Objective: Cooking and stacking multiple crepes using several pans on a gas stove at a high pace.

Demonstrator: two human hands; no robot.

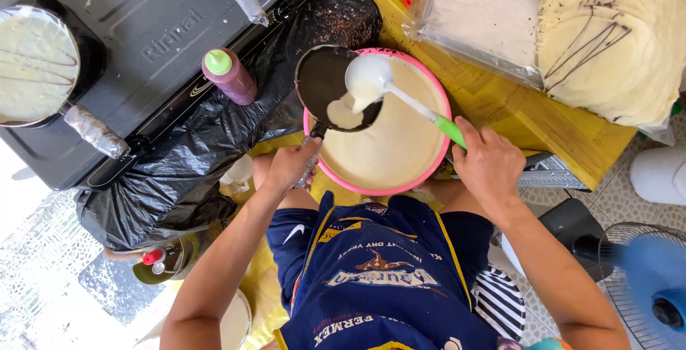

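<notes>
At the far left a pan of pale batter streaked with dark lines (34, 64) is sitting on the black gas stove (143, 14), its foil-wrapped handle pointing toward the person, and just right of it a maroon squeeze bottle with a green cap (229, 75) is standing on the crumpled black plastic sheet (186, 171). Moving right, the left hand (289, 166) is closing fully around the handle of a small dark frying pan (325, 78), holding it tilted over the near-left rim of the pink bowl of batter (436, 93). The right hand (489, 164) is gripping the green handle of a white ladle (368, 78), fingers wrapped tight, and is tipping its cup so that batter is pooling in the pan's lower side. To do this pour well, it seems best to be keeping the pan over the bowl so drips are falling back in, tilting the ladle slowly, and swirling the pan while the batter is thin. Further right, a stack of finished pale crepes with dark streaks (614, 43) is resting on the yellow table (514, 114), beside a clear bag (486, 14), and a blue fan (654, 278) is standing at the far right.
</notes>
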